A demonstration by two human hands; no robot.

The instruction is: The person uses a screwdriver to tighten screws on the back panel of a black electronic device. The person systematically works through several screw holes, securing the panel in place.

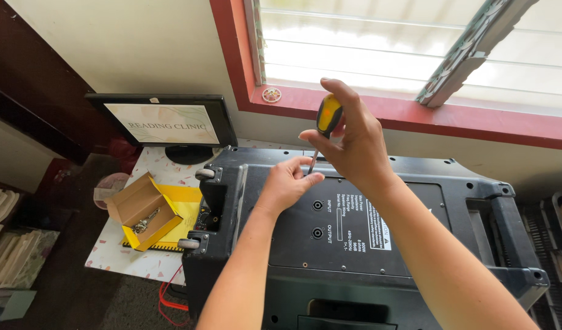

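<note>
While the left hand [287,182] pinches the shaft, right hand [348,143] fingers grip the screwdriver [325,122] upright over the speaker [452,201].

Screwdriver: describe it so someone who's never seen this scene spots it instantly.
Start at the big black speaker cabinet lying on its face below the red-framed window. Above its back panel, the right hand grips a screwdriver with a yellow-and-black handle, its thin metal shaft pointing down beside the left hand. It is the only yellow-handled tool there.
</note>
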